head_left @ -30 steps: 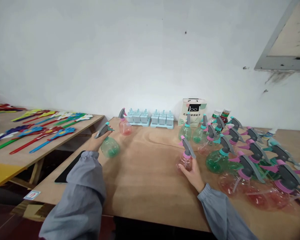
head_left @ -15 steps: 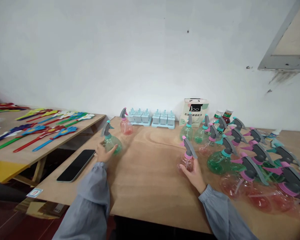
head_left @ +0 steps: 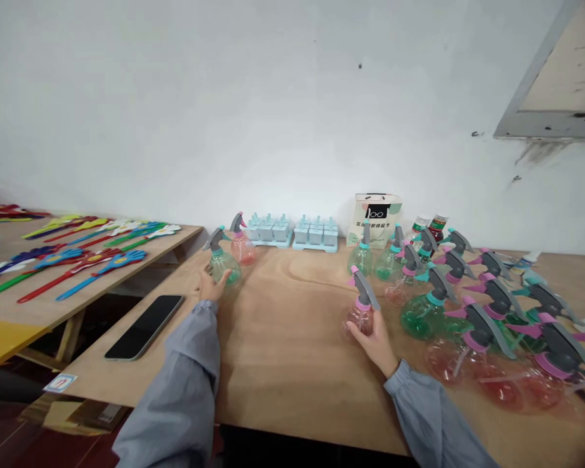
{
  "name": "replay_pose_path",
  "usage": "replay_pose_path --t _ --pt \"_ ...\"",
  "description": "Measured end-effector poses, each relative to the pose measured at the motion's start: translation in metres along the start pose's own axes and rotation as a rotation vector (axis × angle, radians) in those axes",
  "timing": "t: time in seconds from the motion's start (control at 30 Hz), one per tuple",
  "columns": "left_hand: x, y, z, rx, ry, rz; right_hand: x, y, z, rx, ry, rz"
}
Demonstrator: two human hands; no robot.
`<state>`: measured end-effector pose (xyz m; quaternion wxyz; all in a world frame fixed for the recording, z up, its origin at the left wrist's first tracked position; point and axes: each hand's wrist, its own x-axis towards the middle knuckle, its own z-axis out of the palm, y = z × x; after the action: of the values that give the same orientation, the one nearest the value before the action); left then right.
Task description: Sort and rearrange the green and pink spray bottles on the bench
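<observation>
My left hand [head_left: 210, 285] is wrapped round the lower side of a clear green spray bottle [head_left: 227, 265] with a grey and teal trigger head. Just behind that bottle stands a pink spray bottle [head_left: 244, 249] with a grey and pink head. Nearer the middle of the table, my right hand [head_left: 377, 343] grips another pink spray bottle [head_left: 359, 318] by its round body, fingers partly hidden behind it. To the right of this hand are several more spray bottles [head_left: 422, 315], green and pink, grouped close together.
A black phone [head_left: 143, 327] lies left of my left forearm. Two light blue popsicle moulds [head_left: 315, 234] and a paper bag [head_left: 374, 221] stand along the wall. Colourful hand-shaped toys [head_left: 80, 266] cover the neighbouring table on the left, across a gap.
My left hand has moved forward with the green spray bottle, closer to the pink one behind, and the bottle's head has turned. My right hand keeps its hold with little movement.
</observation>
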<state>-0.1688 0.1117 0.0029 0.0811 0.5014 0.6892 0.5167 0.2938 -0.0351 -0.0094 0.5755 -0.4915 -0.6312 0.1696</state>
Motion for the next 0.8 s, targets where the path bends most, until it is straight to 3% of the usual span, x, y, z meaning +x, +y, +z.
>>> replay_pose_path --t 0.23,0.4,0.47,0.5,0.53,0.6,0.63,0.73,0.8 --pt "-0.002 0.008 -0.003 -0.006 0.018 -0.049 -0.001 0.004 0.002 0.031 0.01 0.002" --pt "-0.029 0.036 -0.004 -0.016 0.325 0.027 -0.004 0.009 0.007 0.05 0.018 0.017" --pt "-0.053 0.059 0.0 -0.051 0.361 0.112 -0.007 0.01 0.013 0.073 0.005 0.034" --pt "-0.068 0.073 0.003 -0.07 0.326 0.164 -0.008 0.01 0.016 0.085 -0.007 0.046" --pt "-0.085 0.089 0.007 -0.135 0.212 0.274 -0.01 0.009 0.02 0.096 -0.019 0.055" --pt "-0.124 0.123 0.015 -0.249 -0.126 0.468 -0.014 0.004 0.028 0.106 -0.047 0.06" --pt "-0.143 0.141 0.02 -0.302 -0.254 0.496 -0.017 0.0 0.032 0.106 -0.065 0.052" --pt "-0.19 0.185 0.037 -0.471 -0.535 0.437 -0.026 -0.012 0.042 0.109 -0.134 -0.005" --pt "-0.204 0.204 0.047 -0.533 -0.611 0.35 -0.031 -0.018 0.047 0.105 -0.183 -0.049"
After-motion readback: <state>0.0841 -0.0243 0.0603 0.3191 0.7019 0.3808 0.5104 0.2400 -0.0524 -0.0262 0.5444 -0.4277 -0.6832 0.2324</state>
